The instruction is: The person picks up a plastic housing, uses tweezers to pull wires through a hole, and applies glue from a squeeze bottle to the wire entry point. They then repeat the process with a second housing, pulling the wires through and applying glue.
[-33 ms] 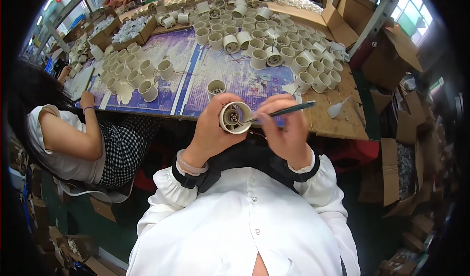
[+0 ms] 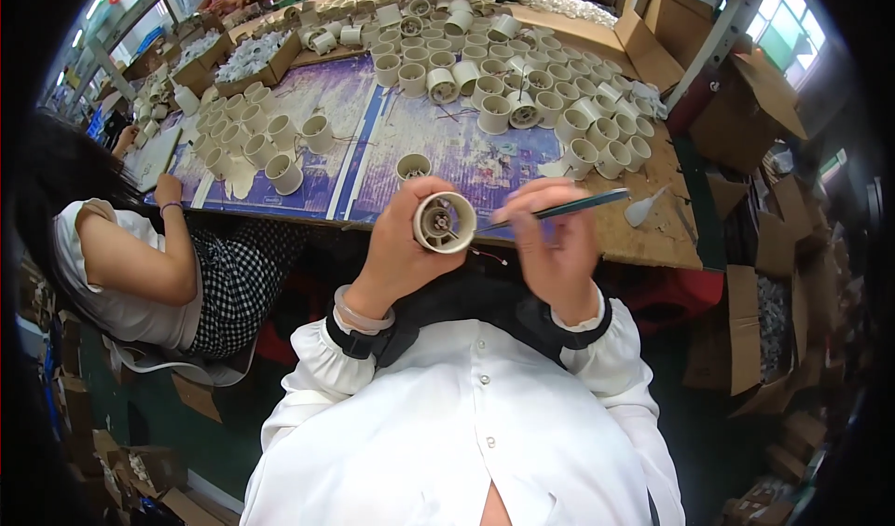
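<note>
My left hand is closed around a cream plastic cup-shaped housing, its open end facing up toward me. Inside it sit spokes and a round hub with a metallic centre. A thin wire with a small light end hangs out beside the housing. Between the thumb and fingers of my right hand is a pair of dark, slim tweezers, the narrow end pointing left toward the housing's rim. Whether that tip touches the rim, I cannot tell. Another such housing stands on the table just beyond my left hand.
Many similar housings crowd the far and right side of the table; a smaller group stands left. Cardboard boxes of grey parts are at the back left. A co-worker sits close on my left. A white pointed piece lies right.
My right hand has moved right, drawing the tweezers out of the housing's opening to its right edge. The housing has shifted slightly left and turned a little, and the hanging wire shows more.
</note>
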`<state>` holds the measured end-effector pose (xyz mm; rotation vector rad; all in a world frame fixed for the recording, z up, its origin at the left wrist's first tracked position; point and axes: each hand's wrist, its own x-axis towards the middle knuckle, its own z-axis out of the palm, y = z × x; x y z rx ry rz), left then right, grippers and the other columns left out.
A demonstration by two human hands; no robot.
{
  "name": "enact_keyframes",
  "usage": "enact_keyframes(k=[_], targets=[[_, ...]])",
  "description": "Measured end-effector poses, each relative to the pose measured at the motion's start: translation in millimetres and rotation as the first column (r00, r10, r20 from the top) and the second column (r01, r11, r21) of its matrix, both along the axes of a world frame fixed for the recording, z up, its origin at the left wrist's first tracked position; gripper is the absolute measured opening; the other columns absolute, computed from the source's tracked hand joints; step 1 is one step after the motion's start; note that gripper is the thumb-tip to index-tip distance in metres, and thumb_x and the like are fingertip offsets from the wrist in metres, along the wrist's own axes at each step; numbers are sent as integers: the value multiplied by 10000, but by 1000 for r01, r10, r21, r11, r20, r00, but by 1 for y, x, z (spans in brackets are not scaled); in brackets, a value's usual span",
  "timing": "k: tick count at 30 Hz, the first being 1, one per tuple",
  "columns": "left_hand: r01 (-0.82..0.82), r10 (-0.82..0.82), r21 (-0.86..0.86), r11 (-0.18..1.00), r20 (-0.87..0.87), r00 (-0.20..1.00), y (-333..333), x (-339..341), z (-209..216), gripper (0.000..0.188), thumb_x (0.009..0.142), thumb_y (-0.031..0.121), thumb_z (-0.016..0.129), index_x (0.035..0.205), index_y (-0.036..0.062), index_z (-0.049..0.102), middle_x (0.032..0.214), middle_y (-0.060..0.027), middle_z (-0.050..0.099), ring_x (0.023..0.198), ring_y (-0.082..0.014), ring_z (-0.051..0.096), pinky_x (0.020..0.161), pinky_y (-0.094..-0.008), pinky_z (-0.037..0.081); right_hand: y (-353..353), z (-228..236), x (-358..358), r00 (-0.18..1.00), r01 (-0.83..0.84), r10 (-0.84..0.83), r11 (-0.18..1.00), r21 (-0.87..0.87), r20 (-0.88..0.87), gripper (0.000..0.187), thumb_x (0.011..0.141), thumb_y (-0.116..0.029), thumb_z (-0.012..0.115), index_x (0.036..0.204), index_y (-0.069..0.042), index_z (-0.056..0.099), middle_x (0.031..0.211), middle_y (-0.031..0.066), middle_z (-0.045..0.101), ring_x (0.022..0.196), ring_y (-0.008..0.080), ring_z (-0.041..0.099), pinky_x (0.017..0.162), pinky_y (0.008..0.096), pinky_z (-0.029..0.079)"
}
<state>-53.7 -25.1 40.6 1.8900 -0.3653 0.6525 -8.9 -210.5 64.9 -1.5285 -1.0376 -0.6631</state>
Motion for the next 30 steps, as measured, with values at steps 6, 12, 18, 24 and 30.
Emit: enact_keyframes(k=[6, 12, 18, 24, 30], targets=[[-91, 82, -82, 992, -114, 990, 42, 1, -31, 540, 668, 27, 778, 1140, 73, 519, 1010, -96, 587, 908, -203, 606, 803, -289, 486, -27, -1, 15, 934, -22, 144, 937, 349, -327, 144, 964, -90, 543, 1051, -49, 437, 872, 102, 625, 817, 175, 588, 801, 298, 467], [-239, 283, 304, 922, -109, 953, 46, 24, -62, 524, 657, 133, 778, 1122, 60, 547, 1150, -151, 534, 1089, -311, 502, 954, -402, 395, -30, -28, 25, 825, -14, 229, 922, 387, -516, 129, 970, -91, 533, 1053, -46, 444, 891, 100, 620, 819, 152, 583, 797, 285, 462], [-246, 325, 394, 886, -148, 934, 33, 55, -65, 568, 627, 218, 787, 1124, 53, 567, 1240, -184, 481, 1173, -384, 402, 1003, -466, 314, -52, -34, 47, 783, 38, 160, 953, 302, -601, 130, 962, -85, 551, 1036, -20, 467, 914, 90, 626, 833, 136, 617, 779, 262, 474], [-309, 386, 363, 879, -164, 908, 28, 85, -70, 593, 642, 252, 805, 1147, 58, 562, 1221, -163, 500, 1141, -370, 429, 970, -466, 334, -51, -29, 90, 714, 48, 129, 971, 232, -688, 129, 975, -67, 509, 1085, -25, 457, 906, 90, 643, 813, 122, 596, 756, 255, 469], [-385, 485, 513, 768, -72, 871, 19, 89, -65, 643, 640, 308, 828, 1160, 50, 550, 1192, -159, 518, 1114, -357, 448, 969, -454, 339, -14, -27, 151, 738, 16, -37, 999, -37, -674, 148, 954, -81, 514, 1087, -18, 502, 874, 94, 649, 786, 152, 614, 715, 283, 485]])
